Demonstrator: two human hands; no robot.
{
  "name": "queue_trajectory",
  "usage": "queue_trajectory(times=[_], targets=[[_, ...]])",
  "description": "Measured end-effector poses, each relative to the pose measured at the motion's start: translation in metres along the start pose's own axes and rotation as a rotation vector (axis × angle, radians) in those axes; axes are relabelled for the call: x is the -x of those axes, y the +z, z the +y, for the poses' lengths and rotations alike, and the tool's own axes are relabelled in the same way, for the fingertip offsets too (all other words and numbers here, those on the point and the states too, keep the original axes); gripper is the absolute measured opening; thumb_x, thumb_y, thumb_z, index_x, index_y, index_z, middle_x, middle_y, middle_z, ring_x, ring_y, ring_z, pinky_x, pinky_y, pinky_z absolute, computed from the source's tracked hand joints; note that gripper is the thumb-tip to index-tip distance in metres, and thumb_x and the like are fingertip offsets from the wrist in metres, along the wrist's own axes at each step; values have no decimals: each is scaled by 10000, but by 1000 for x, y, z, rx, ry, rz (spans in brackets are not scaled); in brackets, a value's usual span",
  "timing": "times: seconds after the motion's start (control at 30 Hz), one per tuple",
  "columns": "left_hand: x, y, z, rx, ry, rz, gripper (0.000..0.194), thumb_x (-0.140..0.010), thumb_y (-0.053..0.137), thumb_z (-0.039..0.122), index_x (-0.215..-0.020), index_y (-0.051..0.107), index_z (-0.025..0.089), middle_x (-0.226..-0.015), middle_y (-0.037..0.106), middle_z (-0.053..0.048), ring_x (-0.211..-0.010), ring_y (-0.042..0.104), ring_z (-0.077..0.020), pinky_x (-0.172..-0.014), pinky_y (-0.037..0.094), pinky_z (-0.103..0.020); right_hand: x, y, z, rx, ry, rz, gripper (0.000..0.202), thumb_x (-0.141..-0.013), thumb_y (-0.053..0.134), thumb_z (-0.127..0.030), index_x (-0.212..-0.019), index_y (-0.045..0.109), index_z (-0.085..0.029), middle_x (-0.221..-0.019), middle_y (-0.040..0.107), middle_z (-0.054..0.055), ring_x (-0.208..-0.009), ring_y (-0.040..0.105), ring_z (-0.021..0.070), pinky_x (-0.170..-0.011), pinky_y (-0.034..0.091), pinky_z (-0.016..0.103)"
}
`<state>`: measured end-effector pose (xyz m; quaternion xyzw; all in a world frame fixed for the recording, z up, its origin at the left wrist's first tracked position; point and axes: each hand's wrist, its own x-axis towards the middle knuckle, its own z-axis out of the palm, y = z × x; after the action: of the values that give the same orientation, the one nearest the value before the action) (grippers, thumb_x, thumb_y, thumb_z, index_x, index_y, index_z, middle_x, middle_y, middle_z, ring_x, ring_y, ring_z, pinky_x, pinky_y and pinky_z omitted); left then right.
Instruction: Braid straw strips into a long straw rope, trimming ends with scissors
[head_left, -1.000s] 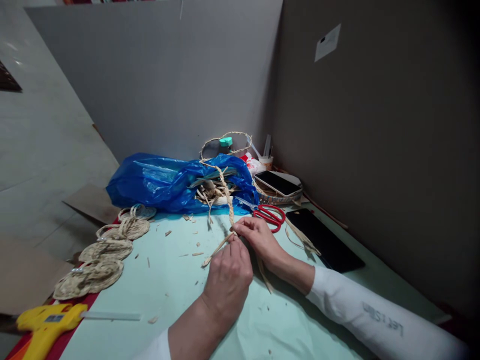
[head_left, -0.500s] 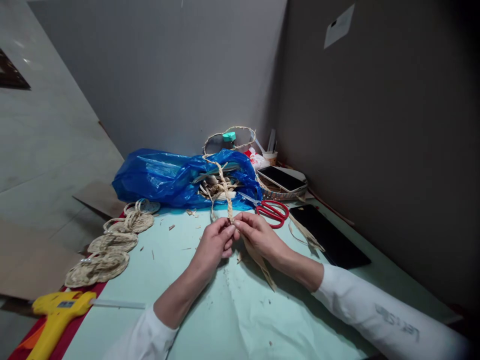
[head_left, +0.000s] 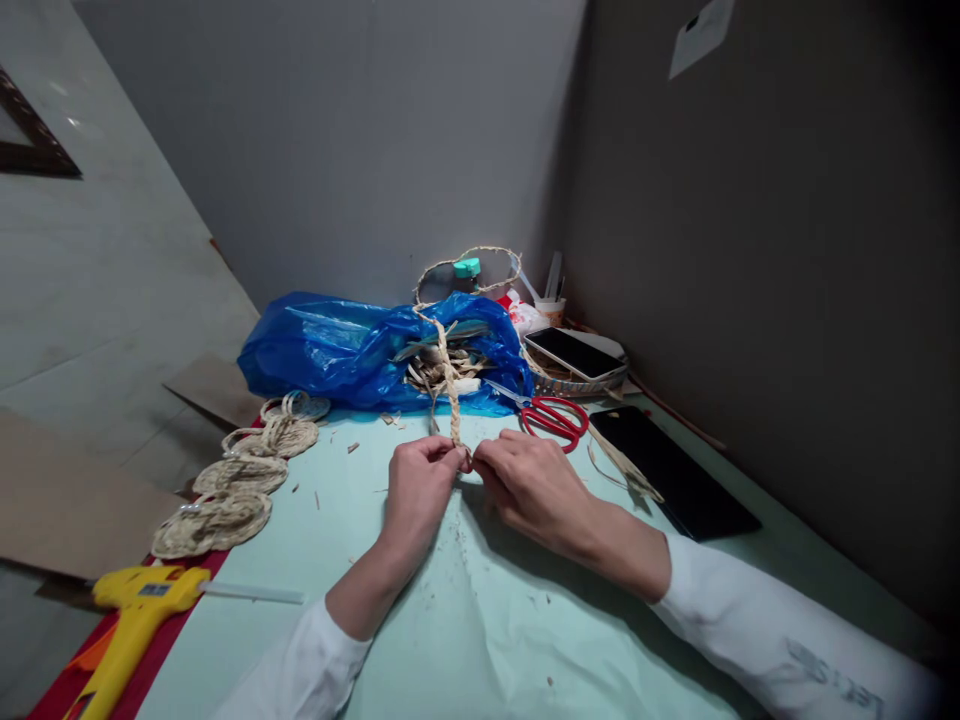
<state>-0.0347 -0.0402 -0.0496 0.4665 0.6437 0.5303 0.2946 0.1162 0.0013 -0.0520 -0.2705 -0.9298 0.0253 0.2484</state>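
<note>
A pale plaited fibre braid runs from my fingertips up over the mouth of a blue plastic bag and ends in a loose loop behind it. My left hand pinches the near end of the braid between thumb and fingers. Close beside it, my right hand is closed at the same end, its fingertips almost touching the left ones. The strand ends are mostly hidden by my fingers. Dry fibre strips fill the bag's opening.
Red-handled scissors, a black tablet-like slab and loose strips lie to the right. Beyond them a phone rests on a basket. Several woven pieces and a yellow glue gun line the left edge.
The loose strand tail that hung below my right hand no longer shows there. My right hand has turned more knuckles-up. The whole view has shifted slightly.
</note>
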Motion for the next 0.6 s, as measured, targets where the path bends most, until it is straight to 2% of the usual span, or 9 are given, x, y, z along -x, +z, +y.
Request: queue_trajectory(times=[0.13,0.23,0.33,0.4,0.5,0.6], targets=[[2,-2,4,215,-178,-62,184,-626,686,315,-616,656,134,-400,397,65,-405,269,-59,-434,179,-216,5,6,-6,54,-62,4,139,-846,462,-122,-890,593,-125,-724,616,69,-652,512,171,-573,239,299],[2,-3,6,328,-250,-130,259,-628,703,343,-739,694,109,-395,387,72,-394,246,-47,-423,122,-203,6,9,-8,41,-43,-21,194,-817,457,-95,-955,592,-109,-764,648,69,-635,535,163,-571,249,295],[2,-3,4,341,-251,-126,271,-607,727,326,-760,704,104,-408,371,85,-401,245,-40,-422,133,-194,7,6,-11,19,-39,-43,202,-824,460,-110,-963,606,-102,-794,670,79,-637,557,162,-558,246,294],[2,-1,3,330,-228,-107,213,-596,724,283,-717,699,109,-449,452,59,-428,325,-49,-437,215,-188,6,0,-14,-63,-31,-52,183,-856,466,-167,-920,633,-124,-753,670,64,-612,555,154,-552,254,287],[4,1,2,293,-146,-128,139,-629,679,243,-689,698,120,-610,625,-11,-558,492,-101,-539,359,-212,0,-12,-11,-280,120,48,235,-900,469,-258,-819,666,-159,-692,664,36,-600,550,135,-583,316,265],[9,5,3,140,-48,-175,131,-676,631,229,-698,713,129,-661,660,-26,-641,538,-136,-613,396,-238,-17,-22,6,-519,362,198,258,-894,527,-364,-872,678,-156,-792,685,46,-686,571,139,-632,380,252]])
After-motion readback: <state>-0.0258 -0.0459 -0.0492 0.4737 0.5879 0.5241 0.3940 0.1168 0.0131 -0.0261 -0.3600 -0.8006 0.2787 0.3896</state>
